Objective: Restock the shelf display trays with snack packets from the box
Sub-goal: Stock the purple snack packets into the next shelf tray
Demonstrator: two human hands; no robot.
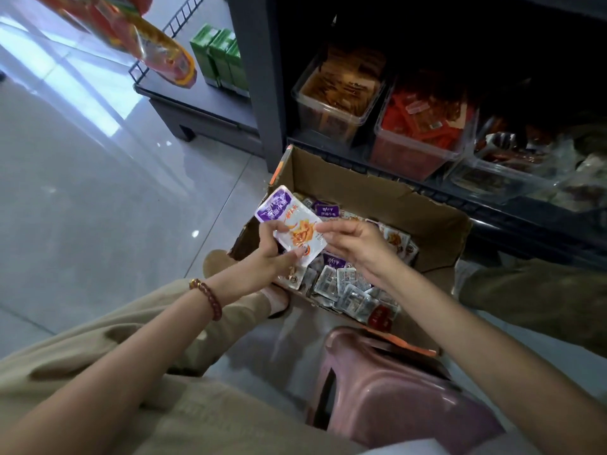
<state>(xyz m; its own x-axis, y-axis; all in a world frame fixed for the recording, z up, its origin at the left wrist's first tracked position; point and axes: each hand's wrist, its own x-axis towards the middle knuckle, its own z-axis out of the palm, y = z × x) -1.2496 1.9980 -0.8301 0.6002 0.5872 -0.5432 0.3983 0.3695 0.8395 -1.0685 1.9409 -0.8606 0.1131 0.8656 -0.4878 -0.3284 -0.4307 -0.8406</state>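
Note:
An open cardboard box (pixel 377 198) sits on the floor below the shelf, full of small white and purple snack packets (pixel 351 290). My left hand (pixel 276 254) holds a stack of these packets (pixel 292 224) above the box's left side, purple top pointing away. My right hand (pixel 354 244) touches the right edge of the top packet with its fingertips. On the bottom shelf stand clear display trays: one with orange-brown packets (pixel 335 96), one with red packets (pixel 417 136), and one further right (pixel 499 172) holding dark packets.
A pink plastic stool (pixel 394 395) stands in front of the box, between my knees. Green cartons (pixel 223 57) sit on a low grey platform at the left. Hanging snack bags (pixel 157 44) are at the upper left. Glossy tiled floor spreads to the left.

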